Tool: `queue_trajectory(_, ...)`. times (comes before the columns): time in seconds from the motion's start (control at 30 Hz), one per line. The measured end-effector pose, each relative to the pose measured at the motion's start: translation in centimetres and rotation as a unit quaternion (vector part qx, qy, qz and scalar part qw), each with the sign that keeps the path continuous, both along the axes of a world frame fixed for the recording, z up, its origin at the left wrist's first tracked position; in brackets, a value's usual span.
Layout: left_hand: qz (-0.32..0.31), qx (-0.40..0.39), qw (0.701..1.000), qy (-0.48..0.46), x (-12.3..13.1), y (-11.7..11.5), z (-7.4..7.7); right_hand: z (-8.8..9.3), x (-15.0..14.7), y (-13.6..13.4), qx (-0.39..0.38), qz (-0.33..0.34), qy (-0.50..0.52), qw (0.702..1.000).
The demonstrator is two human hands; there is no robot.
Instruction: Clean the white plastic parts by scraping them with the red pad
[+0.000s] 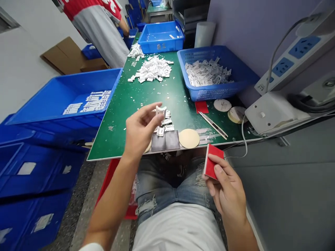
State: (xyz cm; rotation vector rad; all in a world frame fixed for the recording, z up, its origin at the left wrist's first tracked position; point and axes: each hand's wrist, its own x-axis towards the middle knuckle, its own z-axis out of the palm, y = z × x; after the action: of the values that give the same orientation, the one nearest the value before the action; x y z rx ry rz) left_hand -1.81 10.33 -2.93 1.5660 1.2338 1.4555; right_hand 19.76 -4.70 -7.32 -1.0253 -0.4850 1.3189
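My left hand (141,127) pinches a small white plastic part (161,111) between thumb and fingers, above the green table (123,118). Below it lie several similar white parts (167,122) beside two dark square pads (165,140) at the table's front edge. My right hand (226,184) grips a flat red-faced block (215,161) with a pale side, in front of the table edge and over my right thigh. A round tan disc (189,138) sits right of the dark pads. A utility knife (213,124) lies farther right on the table.
A heap of white parts (154,68) lies toward the back. The blue basket (199,93) at right holds many more. Blue bins (62,83) stand at left. A power strip (284,66) and cable (244,136) are on the right. Another person (96,28) stands at the far left.
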Motion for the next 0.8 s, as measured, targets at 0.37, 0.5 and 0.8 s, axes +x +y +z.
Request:
queue_trajectory(0.37,-0.018,-0.464,0.732,-0.498,-0.8,-14.0,-2.6,1.9,-3.0,5.1,0.218,0.406,-0.164,0.872)
queue_trajectory(0.5,-0.036,-0.472,0.706,-0.527,-1.3,-13.9,-3.1,1.7,-3.9,5.7,0.221,0.446,-0.194,0.845)
queue_trajectory(0.8,0.186,-0.105,0.964,-0.161,-1.0,-14.6,-4.5,2.0,-5.4,3.5,0.143,0.295,-0.117,0.937)
